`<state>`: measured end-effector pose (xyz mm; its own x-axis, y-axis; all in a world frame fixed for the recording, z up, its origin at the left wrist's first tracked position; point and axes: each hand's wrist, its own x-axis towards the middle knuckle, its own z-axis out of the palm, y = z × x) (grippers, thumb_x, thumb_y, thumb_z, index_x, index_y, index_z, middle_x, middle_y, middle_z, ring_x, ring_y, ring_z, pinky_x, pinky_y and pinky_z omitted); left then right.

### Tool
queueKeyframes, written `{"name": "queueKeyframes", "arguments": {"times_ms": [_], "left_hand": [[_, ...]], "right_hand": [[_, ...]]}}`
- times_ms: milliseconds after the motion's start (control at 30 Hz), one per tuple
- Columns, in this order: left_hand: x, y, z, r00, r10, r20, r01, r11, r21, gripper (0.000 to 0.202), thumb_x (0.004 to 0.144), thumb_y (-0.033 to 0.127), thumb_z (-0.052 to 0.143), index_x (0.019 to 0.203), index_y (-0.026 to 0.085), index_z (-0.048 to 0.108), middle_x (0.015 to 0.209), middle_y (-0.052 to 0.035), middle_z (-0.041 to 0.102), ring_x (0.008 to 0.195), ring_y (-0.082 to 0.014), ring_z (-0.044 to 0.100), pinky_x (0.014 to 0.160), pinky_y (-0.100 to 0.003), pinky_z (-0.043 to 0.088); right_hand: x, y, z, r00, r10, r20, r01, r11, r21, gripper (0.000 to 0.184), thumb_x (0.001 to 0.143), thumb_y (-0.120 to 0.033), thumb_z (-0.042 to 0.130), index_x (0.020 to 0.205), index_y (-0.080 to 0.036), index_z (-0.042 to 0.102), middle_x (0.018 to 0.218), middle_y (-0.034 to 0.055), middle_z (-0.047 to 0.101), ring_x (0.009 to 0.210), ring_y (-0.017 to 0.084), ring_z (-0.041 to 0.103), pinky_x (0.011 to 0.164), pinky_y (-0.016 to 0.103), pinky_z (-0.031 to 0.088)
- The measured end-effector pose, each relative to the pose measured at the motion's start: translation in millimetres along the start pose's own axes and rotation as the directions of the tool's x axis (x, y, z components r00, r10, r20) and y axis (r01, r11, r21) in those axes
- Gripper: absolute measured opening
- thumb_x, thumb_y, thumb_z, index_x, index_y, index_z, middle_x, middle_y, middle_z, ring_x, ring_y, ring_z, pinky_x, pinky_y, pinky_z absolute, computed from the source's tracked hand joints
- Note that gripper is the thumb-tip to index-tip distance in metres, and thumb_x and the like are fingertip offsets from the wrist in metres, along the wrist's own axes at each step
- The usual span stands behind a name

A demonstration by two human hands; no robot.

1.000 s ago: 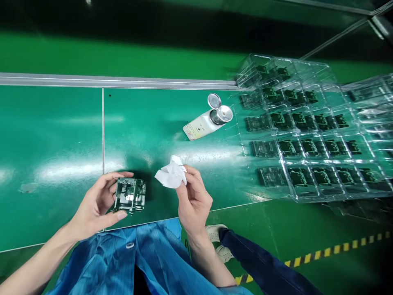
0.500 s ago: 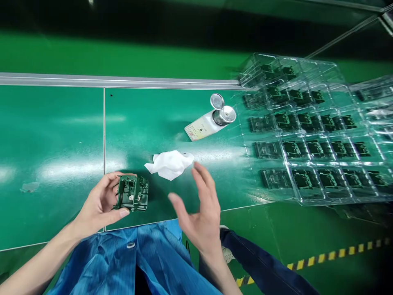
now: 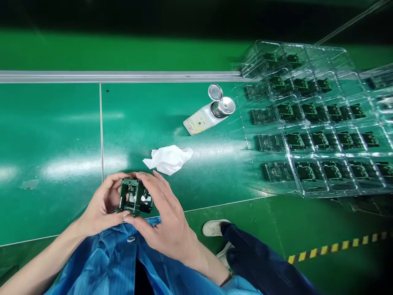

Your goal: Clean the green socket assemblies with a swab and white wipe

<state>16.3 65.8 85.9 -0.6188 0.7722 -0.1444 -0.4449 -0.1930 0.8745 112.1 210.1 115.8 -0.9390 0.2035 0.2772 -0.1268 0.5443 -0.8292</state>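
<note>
A small green circuit module point(image 3: 135, 197) with a metal part in its middle is held over the near edge of the green table point(image 3: 61, 135). My left hand point(image 3: 101, 207) grips it from the left, thumb below and fingers above. My right hand point(image 3: 164, 221) closes on its right side, fingers curled over the top. A crumpled white wipe point(image 3: 169, 159) lies on the table just beyond my hands, touched by neither.
A white dispenser bottle point(image 3: 208, 114) with a metal pump top lies behind the wipe. Clear plastic trays point(image 3: 310, 123) holding several green modules fill the right side. A metal rail point(image 3: 123, 76) runs along the far edge. A yellow-black floor stripe point(image 3: 334, 247) runs lower right.
My right hand let go of the white wipe, which now lies on the table, then moved left and took hold of the green module beside my left hand.
</note>
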Motion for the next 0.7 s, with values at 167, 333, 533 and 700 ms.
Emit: {"name": "queueKeyframes", "arguments": {"times_ms": [167,333,533,700], "left_hand": [[-0.1,-3.2,-1.8,1.000,0.018,0.023,-0.019,1.000,0.018,0.061,0.071,0.006,0.074,0.124,0.031,0.058,0.130,-0.0042,0.060,0.112,-0.0137,0.061,0.079,-0.009,0.050],[-1.1,-2.8,-2.3,0.996,0.080,0.037,-0.083,0.992,0.094,0.064,0.071,0.001,0.072,0.125,0.030,0.056,0.137,-0.0058,0.054,0.117,-0.0143,0.058,0.094,-0.016,0.048],[-3.8,-4.0,-3.9,0.993,0.106,0.049,-0.112,0.982,0.153,0.063,0.072,0.001,0.072,0.126,0.028,0.054,0.140,-0.0086,0.049,0.112,-0.0167,0.061,0.096,-0.023,0.051],[-3.1,-5.5,-5.1,0.993,0.113,0.043,-0.118,0.980,0.158,0.063,0.072,0.003,0.073,0.126,0.028,0.054,0.140,-0.0078,0.051,0.111,-0.0169,0.062,0.095,-0.023,0.051]], "right_hand": [[0.4,-0.1,-2.3,0.999,-0.031,-0.014,0.031,0.999,0.007,0.062,0.087,-0.017,0.064,0.142,-0.013,0.037,0.133,0.0148,0.056,0.127,0.026,0.051,0.112,0.049,0.041],[-1.4,2.6,-6.9,0.999,0.008,0.037,-0.010,0.999,0.035,0.060,0.090,-0.019,0.060,0.144,-0.018,0.035,0.136,0.0122,0.054,0.129,0.026,0.049,0.108,0.046,0.047],[-4.6,5.2,-9.9,0.996,0.042,0.084,-0.046,0.998,0.049,0.062,0.091,-0.019,0.058,0.147,-0.019,0.032,0.139,0.0115,0.051,0.132,0.025,0.047,0.111,0.045,0.045],[-5.1,5.9,-8.3,0.997,0.030,0.077,-0.034,0.998,0.046,0.062,0.090,-0.020,0.059,0.146,-0.019,0.033,0.136,0.0124,0.053,0.130,0.026,0.048,0.109,0.046,0.047]]}}
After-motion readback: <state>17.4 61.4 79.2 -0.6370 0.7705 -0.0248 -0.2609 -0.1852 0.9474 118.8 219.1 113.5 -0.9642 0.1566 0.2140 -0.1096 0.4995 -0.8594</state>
